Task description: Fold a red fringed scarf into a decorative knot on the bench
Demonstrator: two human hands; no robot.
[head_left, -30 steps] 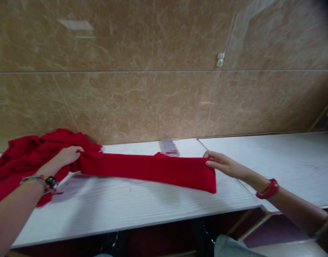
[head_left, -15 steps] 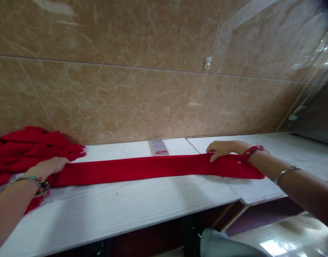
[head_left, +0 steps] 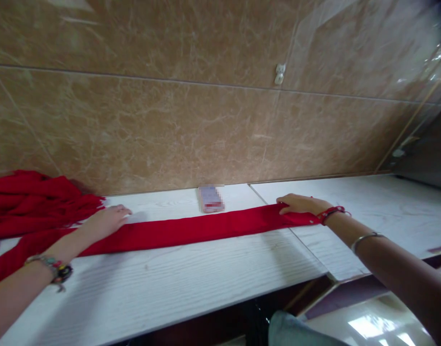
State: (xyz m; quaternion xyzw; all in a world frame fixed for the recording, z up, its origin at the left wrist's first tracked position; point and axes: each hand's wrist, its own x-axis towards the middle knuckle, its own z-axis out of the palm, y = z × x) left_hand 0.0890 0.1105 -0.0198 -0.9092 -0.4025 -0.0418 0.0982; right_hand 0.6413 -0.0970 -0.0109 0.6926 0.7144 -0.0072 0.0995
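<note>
A long red scarf [head_left: 191, 229], folded into a narrow flat band, stretches across the white wood-grain tabletop [head_left: 191, 274]. My left hand [head_left: 107, 223] rests on the band's left part, fingers stretched out past its upper edge. At the right end, my right hand [head_left: 300, 205] has its thumb and fingers closed on the upper edge of the fabric. Part of that end is hidden beneath the hand and wrist. Behind my left hand lies a loose heap of red fringed cloth [head_left: 33, 199]; whether it joins the band I cannot tell.
A small pixelated, phone-like object [head_left: 211, 199] lies between the scarf and the tan marble-tiled wall [head_left: 170, 129]. A seam crosses the tabletop near my right hand. Below its front edge are a dark recess and a grey-green fabric shape [head_left: 296, 331].
My left hand has moved right along the band, and its fingers have loosened. The band's right end has shifted left and slightly up, with my right hand still on it.
</note>
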